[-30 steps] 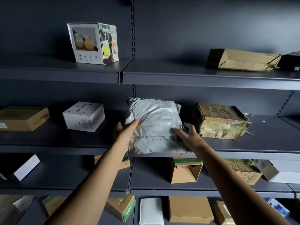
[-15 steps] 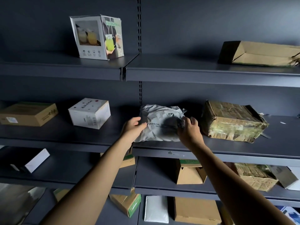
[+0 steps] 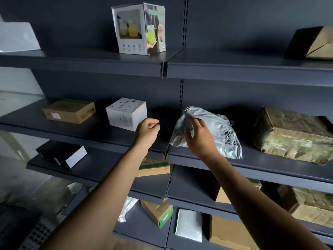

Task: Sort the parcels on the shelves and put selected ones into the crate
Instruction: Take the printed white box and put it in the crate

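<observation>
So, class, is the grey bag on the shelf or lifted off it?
On it: the bag lies crumpled on the middle shelf, one corner past the front edge, the right hand over it.

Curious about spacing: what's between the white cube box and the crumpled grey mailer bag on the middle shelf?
Head view: only bare dark metal shelf between white cardboard cube box and grey plastic mailer bag; the left hand hovers before it.

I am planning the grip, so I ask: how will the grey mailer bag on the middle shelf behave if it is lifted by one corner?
Probably floppy: the grey mailer bag is crumpled and wrinkled, so it would likely sag. Its glossy film looks slippery, so a pinch may slide. One corner lies near the front edge of the shelf, so a push might drop it.
</observation>
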`<move>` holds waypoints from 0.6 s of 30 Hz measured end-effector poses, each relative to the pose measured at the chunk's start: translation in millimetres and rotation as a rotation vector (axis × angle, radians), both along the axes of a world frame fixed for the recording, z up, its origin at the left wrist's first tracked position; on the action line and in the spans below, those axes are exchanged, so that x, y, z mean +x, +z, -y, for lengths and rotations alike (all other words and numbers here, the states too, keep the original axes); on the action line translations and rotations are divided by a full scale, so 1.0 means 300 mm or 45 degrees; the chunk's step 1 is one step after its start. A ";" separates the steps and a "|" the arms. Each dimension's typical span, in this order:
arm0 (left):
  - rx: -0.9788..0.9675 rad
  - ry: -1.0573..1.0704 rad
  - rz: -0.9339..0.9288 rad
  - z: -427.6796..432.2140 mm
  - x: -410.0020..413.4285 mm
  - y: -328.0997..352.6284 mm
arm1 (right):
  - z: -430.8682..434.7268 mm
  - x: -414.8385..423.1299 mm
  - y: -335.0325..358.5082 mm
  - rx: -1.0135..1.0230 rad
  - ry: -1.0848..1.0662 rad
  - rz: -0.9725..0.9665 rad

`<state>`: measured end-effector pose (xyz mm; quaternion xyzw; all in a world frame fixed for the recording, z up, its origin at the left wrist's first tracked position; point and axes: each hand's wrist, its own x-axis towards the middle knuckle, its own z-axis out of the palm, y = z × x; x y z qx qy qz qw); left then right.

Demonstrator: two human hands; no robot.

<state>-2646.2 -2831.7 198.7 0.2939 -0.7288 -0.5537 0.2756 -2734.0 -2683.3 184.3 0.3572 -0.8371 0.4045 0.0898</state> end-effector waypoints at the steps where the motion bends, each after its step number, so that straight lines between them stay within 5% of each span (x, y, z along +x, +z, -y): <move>1: 0.005 0.023 -0.008 0.032 0.008 0.002 | 0.027 0.011 -0.002 0.002 0.006 0.005; 18: 0.033 0.026 -0.010 0.829 0.057 -0.027 | 0.738 0.151 -0.021 0.046 -0.169 0.322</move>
